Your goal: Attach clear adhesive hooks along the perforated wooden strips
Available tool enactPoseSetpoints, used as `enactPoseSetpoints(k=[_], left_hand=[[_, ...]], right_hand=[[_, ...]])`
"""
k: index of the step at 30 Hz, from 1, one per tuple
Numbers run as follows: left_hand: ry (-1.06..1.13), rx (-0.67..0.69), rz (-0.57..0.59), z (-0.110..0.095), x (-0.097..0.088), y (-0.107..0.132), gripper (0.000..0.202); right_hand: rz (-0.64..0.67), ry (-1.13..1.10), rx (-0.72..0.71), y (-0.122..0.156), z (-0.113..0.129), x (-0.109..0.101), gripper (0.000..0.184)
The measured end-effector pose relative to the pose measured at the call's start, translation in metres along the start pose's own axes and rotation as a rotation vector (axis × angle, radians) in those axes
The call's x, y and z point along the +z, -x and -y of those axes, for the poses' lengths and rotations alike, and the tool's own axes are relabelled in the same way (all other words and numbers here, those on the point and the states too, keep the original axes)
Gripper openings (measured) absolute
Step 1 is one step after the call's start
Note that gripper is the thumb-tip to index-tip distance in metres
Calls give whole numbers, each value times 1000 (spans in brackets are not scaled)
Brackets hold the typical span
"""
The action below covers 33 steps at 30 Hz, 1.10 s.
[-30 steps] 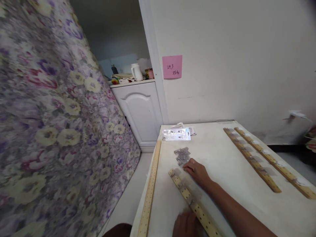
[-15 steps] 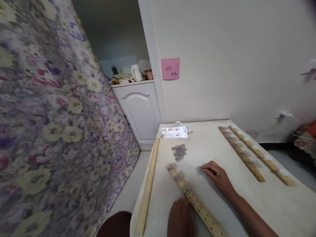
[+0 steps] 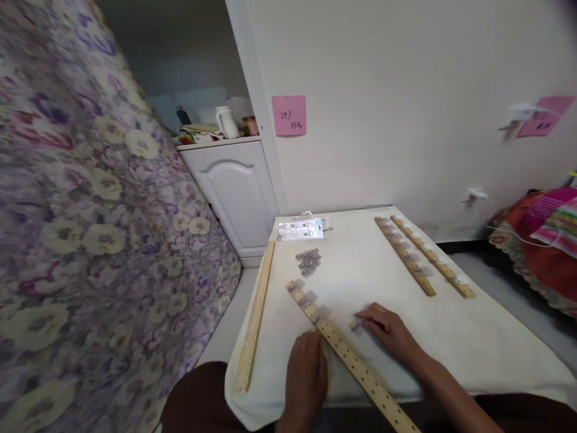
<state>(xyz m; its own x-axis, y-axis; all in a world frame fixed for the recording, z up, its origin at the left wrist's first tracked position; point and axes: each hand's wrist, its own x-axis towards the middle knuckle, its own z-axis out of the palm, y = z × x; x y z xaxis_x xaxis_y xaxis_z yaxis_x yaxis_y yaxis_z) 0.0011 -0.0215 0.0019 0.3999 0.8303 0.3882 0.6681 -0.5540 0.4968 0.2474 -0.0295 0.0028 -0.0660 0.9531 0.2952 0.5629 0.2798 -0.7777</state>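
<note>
A long wooden strip with a row of holes (image 3: 347, 356) lies slantwise across the near part of the white table (image 3: 473, 343). My left hand (image 3: 305, 376) rests flat on the table against the strip's left side, fingers stretched out. My right hand (image 3: 388, 332) sits just right of the strip, its fingertips pinched on a small clear packet (image 3: 354, 325). Small clear packets are fixed along the strip's far end (image 3: 303, 296). A little heap of clear packets (image 3: 309, 261) lies beyond it.
Another holed wooden strip (image 3: 255, 314) lies along the table's left edge. Two strips carrying packets (image 3: 421, 258) lie at the far right. A blister card (image 3: 300, 230) sits at the far edge. A flowered mattress (image 3: 81, 228) leans at the left, a white cupboard (image 3: 234, 189) behind, bedding (image 3: 543, 240) at right.
My right hand left the packet heap and came back toward me, beside the strip, with a small packet. My left hand slid up along the strip. The view swung right.
</note>
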Motion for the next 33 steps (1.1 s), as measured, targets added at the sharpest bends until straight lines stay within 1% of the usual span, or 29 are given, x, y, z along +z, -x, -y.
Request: enactPoseSetpoints(k=[3, 5, 7, 9, 13, 16, 20, 23, 25, 27, 30, 33], left_hand=[[-3, 1, 1, -1, -1, 0, 23], [-1, -2, 5, -1, -1, -1, 23], [-1, 1, 4, -1, -1, -1, 22], [-3, 5, -5, -1, -1, -1, 23], [-4, 9, -13, -2, -2, -1, 24], [-1, -4, -10, -3, -2, -1, 23], [16, -2, -8, -3, -1, 0, 25], [31, -10, 1, -3, -2, 1, 25], [52, -13, 2, -4, -2, 2, 24], [88, -12, -4, -4, -3, 2, 24], [141, -26, -13, -5, -4, 3, 22], [159, -37, -2, -5, -5, 2, 21]], right_hand=[[4, 56, 41, 2, -10, -7, 23], [55, 102, 73, 2, -16, -10, 28], [120, 131, 94, -1, -21, -12, 38], [172, 148, 110, -7, -23, -13, 42], [234, 164, 116, -17, -19, -17, 33], [226, 187, 99, -17, -13, -20, 28], [154, 232, 108, -9, -9, -22, 26], [100, 176, 87, -7, -6, -23, 25], [101, 84, 58, -9, -1, -21, 24], [135, -9, 27, -13, 7, -17, 24], [222, -78, -30, -20, 19, -6, 25], [323, -82, -86, -24, 24, 5, 25]])
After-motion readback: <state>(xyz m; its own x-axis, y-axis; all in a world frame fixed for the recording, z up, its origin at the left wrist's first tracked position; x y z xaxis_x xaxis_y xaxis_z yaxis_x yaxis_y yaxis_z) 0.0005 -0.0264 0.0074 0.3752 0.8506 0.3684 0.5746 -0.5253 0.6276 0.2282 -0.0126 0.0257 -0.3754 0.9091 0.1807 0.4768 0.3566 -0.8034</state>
